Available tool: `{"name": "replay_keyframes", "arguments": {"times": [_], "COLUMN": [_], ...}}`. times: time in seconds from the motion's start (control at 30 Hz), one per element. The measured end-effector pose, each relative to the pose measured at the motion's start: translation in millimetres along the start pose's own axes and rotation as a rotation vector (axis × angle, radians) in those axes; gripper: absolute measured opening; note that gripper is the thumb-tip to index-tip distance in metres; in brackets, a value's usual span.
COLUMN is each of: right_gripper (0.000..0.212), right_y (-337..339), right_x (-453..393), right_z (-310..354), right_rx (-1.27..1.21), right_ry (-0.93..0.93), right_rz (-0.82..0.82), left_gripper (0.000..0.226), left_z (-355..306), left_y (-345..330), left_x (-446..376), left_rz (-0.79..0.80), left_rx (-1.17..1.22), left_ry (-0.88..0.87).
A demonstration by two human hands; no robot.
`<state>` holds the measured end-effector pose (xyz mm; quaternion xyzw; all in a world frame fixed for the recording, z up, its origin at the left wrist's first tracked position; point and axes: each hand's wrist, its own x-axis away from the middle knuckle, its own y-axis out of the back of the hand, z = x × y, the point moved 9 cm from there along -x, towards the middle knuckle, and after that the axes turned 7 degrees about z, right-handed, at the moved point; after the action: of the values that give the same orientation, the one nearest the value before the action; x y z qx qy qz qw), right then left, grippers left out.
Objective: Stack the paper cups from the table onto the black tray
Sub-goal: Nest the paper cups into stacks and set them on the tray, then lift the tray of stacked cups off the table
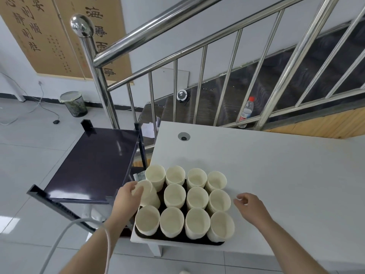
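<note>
My left hand [129, 194] sits at the left edge of the black tray [177, 237], fingers and thumb curled round the tilted paper cup [147, 192] I'm holding there. My left forearm runs down and left from it, bare, away from the tray. My right hand [249, 206] hovers just off the tray's right side, palm down, fingers loosely bent and holding nothing, touching nothing. Its bare forearm runs down and right from the tray
</note>
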<state>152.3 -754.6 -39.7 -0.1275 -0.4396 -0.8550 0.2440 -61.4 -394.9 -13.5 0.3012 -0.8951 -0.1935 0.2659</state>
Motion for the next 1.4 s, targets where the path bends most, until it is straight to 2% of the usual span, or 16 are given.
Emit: {"name": "replay_keyframes", "arguments": {"times": [0.07, 0.13, 0.23, 0.3, 0.53, 0.7, 0.8, 0.93, 1.0, 1.1, 1.2, 1.3, 1.4], "right_gripper": [0.04, 0.04, 0.035, 0.032, 0.029, 0.032, 0.031, 0.021, 0.01, 0.005, 0.01, 0.01, 0.008], "right_y": [-6.2, -17.1, -32.1, -38.1, -47.2, -53.3, -59.3, -67.8, -70.4, -75.7, -81.1, -81.3, -82.6], "right_x": [-8.9, -16.7, -26.3, -30.7, -39.4, -42.7, -40.8, -38.6, -37.4, -32.2, -27.3, -24.8, -24.2], "right_z": [-12.0, -16.7, -21.5, -26.5, -31.6, -41.3, -44.6, -46.2, -45.1, -42.4, -39.5, -38.8, -40.6], "right_rx": [-0.016, -0.041, -0.058, -0.073, -0.112, -0.138, -0.17, -0.196, -0.21, -0.273, -0.335, -0.37, -0.365], "right_ry": [-0.055, -0.079, -0.086, -0.099, -0.094, -0.128, -0.168, -0.184, -0.168, -0.154, -0.129, -0.104, -0.079], "right_rz": [0.045, 0.087, 0.12, 0.131, 0.192, 0.2, 0.216, 0.204, 0.187, 0.197, 0.209, 0.196, 0.185], "left_gripper": [0.004, 0.016, 0.048, 0.052, 0.047, 0.026, 0.025, 0.031, 0.036, 0.033, 0.022, 0.017, 0.016], "left_z": [-4.7, -13.1, -12.6, -7.1, 0.7, 5.4, 18.0, 51.9, 70.0, 90.4, 98.5, 94.0, 90.6], "left_y": [2.2, -4.1, -17.8, -26.8, -33.3, -21.3, -12.5, -19.2, -25.0, -32.2, -42.0, -44.2, -42.4], "left_x": [-2.2, -4.4, -10.9, -12.2, -12.1, -17.1, -23.5, -33.9, -37.0, -37.1, -32.2, -29.6, -33.6], "left_rz": [-0.015, 0.024, 0.064, 0.073, 0.02, -0.051, -0.102, -0.018, 0.036, 0.114, 0.182, 0.186, 0.193], "left_rx": [0.032, -0.025, -0.148, -0.184, -0.18, 0.023, 0.133, 0.147, 0.148, 0.116, 0.143, 0.159, 0.045], "left_ry": [-0.004, -0.03, -0.039, -0.032, -0.021, -0.008, 0.079, 0.24, 0.307, 0.36, 0.382, 0.351, 0.279]}}
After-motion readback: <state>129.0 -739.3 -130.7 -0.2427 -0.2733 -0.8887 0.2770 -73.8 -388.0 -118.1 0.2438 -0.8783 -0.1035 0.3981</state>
